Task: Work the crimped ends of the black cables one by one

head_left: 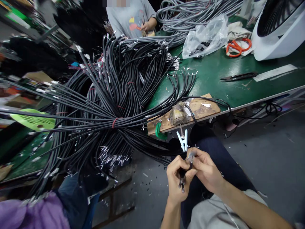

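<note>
At the left, a big heap of black cables fans over the green table and hangs off its edge, a red tie cinching one bunch. Together they look heavy and springy; one cable alone should be light, with a rubbery jacket that bends yet pushes back, while the thin bare ends seem easy to bend or fray, so the jacket just behind the end is the better place to hold. Further right, below the blue clothespin, the left hand is raised over the lap, wrist upright, fingers curled closed around dark cable ends that poke out beneath the thumb. Touching it, the right hand comes in from the right, forearm slanting up and inward, thumb and fingers pinching a grey tip; blur hides exactly what that tip is.
</note>
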The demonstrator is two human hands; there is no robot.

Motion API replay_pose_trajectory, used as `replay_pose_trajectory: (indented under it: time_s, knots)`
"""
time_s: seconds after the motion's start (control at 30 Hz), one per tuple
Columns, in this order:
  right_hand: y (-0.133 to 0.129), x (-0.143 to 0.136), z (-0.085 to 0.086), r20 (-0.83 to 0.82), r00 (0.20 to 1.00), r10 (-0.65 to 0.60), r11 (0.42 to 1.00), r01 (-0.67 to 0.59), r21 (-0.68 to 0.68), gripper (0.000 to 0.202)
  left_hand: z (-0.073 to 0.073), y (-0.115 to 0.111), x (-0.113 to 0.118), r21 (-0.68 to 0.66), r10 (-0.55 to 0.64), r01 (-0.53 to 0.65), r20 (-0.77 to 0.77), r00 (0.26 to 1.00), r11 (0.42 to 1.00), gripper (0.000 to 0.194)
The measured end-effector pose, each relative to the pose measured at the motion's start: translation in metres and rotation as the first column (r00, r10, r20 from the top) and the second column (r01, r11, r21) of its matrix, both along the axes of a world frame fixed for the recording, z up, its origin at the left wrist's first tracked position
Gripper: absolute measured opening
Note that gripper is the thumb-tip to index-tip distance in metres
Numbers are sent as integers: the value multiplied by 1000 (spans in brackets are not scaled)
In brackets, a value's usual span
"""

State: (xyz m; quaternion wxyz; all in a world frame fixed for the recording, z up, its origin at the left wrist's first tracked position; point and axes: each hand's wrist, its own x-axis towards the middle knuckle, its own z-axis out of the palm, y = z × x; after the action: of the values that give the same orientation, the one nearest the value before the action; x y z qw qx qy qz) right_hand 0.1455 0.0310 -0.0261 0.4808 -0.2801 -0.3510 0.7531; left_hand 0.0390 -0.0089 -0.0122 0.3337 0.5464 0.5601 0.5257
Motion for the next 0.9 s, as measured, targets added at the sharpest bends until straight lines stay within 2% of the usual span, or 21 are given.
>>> replay_pose_trajectory:
  time_s: [0.03,0.07,0.1,0.17,0.2,0.27,0.37,0.43,0.5,0.57,0.63,0.73,0.8,0.87,0.9]
  knots:
    - [1,2,1,100,989,-111,988,98,122,20,0,1,0,5,37,-37,-28,999,999,33]
    - [3,6,2,190,954,-230,944,171,284,15,1,1,0,5,80,-80,-64,995,997,31]
    - [5,9,2,258,908,-330,872,189,451,9,2,1,0,3,120,-121,-105,987,993,30]
    - [12,17,4,343,833,-434,720,92,688,4,3,0,0,14,165,-165,-194,967,986,27]
    - [15,21,5,374,810,-451,667,28,744,6,2,0,0,25,175,-174,-233,957,984,26]
    - [19,24,6,428,763,-485,611,-54,790,6,1,-1,0,51,180,-172,-291,940,984,23]
    - [19,21,4,435,653,-620,544,-42,838,16,2,-3,2,49,155,-147,-326,933,988,13]
    - [17,16,1,392,616,-684,504,11,864,18,4,-5,3,32,116,-112,-333,936,993,7]
    - [15,12,-2,337,662,-669,520,94,849,17,7,-8,4,20,109,-109,-337,935,994,6]
    - [14,11,-6,285,756,-590,596,169,785,16,8,-9,3,22,141,-142,-332,933,990,7]
    - [15,13,-9,261,834,-487,696,189,693,16,8,-10,2,21,170,-172,-326,930,985,9]
    - [18,20,-13,329,882,-338,839,124,529,22,7,-9,1,22,180,-183,-321,930,983,10]
    - [19,24,-12,377,894,-241,909,71,411,18,6,-9,2,20,174,-177,-306,936,984,9]
    - [19,26,-8,391,909,-143,931,-9,364,13,5,-10,3,4,152,-158,-283,947,987,9]
    - [18,26,-6,400,909,-113,924,-53,379,14,5,-10,3,-8,141,-149,-280,950,989,9]
